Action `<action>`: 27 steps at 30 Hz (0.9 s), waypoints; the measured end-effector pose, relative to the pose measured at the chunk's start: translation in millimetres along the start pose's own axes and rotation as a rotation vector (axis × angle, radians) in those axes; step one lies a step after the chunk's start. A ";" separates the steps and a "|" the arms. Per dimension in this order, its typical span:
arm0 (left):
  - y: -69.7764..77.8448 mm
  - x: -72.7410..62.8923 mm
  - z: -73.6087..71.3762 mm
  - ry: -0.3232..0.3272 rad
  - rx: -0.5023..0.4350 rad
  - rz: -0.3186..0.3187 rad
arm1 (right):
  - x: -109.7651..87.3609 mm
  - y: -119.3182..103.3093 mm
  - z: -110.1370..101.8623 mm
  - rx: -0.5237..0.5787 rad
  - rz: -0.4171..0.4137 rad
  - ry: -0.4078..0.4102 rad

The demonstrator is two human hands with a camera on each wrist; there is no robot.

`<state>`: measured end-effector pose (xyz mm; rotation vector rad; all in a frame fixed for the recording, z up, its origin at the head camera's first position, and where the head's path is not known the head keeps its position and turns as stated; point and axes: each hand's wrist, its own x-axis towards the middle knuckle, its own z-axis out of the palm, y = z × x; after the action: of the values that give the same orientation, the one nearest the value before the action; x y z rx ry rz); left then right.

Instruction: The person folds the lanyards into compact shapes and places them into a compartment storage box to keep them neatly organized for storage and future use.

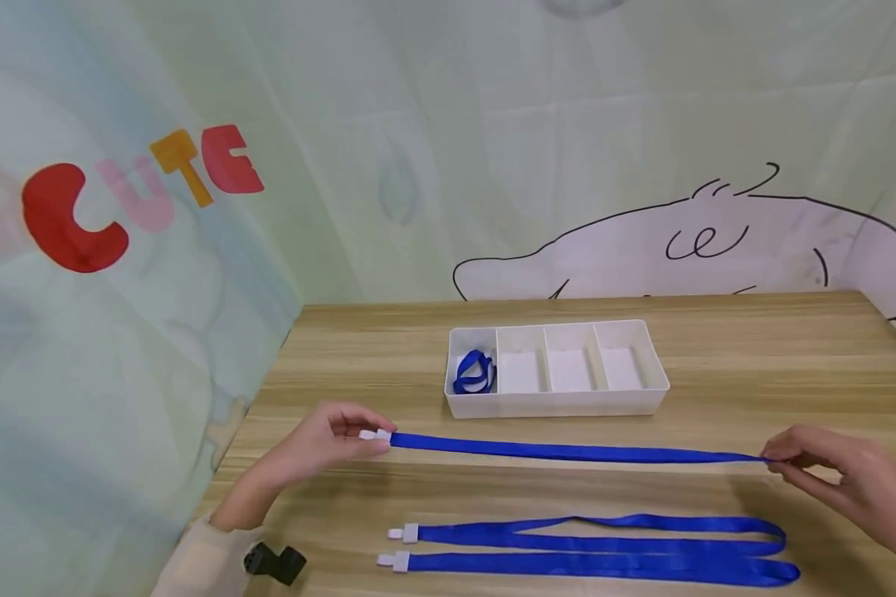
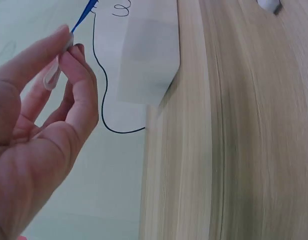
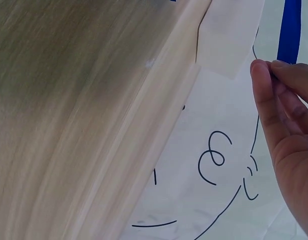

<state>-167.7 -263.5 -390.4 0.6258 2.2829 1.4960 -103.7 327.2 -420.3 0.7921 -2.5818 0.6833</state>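
A blue lanyard (image 1: 567, 451) is stretched lengthwise between my two hands, in front of the white box. My left hand (image 1: 336, 439) pinches its white plastic clip end between thumb and fingers; in the left wrist view the clip (image 2: 52, 76) pokes out below the fingertips. At the other end, my right hand (image 1: 844, 477) pinches the strap's fold, and the right wrist view shows the blue strap (image 3: 290, 32) running up from the thumb and forefinger. Nearer me, two more blue lanyards (image 1: 538, 544) lie side by side on the table, their white clips (image 1: 403, 533) to the left.
A white divided box (image 1: 560, 404) stands at the back of the wooden table (image 1: 366, 356). A coiled blue lanyard (image 1: 475, 373) lies in its leftmost compartment. A printed cloth backdrop (image 1: 418, 149) hangs behind and to the left. A small black device (image 1: 275, 564) sits by my left sleeve.
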 end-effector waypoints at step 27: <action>40.3 4.3 12.1 0.175 -0.056 -0.174 | 16.1 -10.7 -9.1 0.078 -0.083 0.058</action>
<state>-158.1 -237.8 -358.2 0.2819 2.3444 1.5782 -108.2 317.5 -401.8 0.8857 -2.4685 0.7741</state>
